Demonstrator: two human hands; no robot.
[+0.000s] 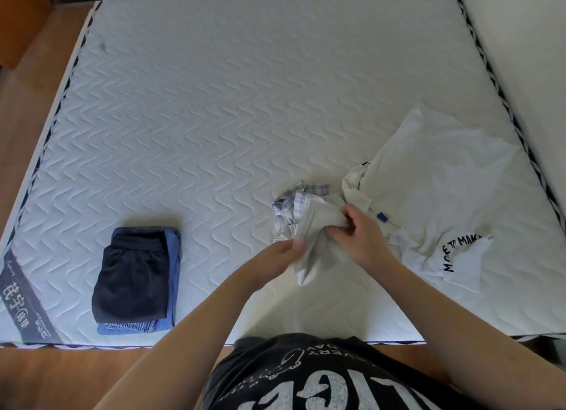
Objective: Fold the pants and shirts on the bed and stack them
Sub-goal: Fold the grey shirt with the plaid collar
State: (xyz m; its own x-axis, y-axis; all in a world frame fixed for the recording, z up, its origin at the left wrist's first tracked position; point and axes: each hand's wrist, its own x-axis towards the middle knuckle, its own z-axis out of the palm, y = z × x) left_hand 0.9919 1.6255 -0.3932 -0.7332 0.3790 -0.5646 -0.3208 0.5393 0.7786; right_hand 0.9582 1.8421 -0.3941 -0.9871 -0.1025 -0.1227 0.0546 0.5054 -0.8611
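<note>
Both hands, left hand [286, 250] and right hand [360, 235], grip the bunched pale shirt [312, 226].

white T-shirt [453, 201] printed "MORE TO MAK", dark shirt [306, 376] lettering upside down

Both hands grip a bunched plaid shirt [301, 223] above the bed [190, 112], the left hand [283, 252] at its near edge and the right hand [363, 235] pinching its middle. A white shirt [435, 189] with black lettering lies crumpled just beside it on the right. Well to the left, folded dark pants [131, 275] lie on folded blue pants [173, 275]
</note>
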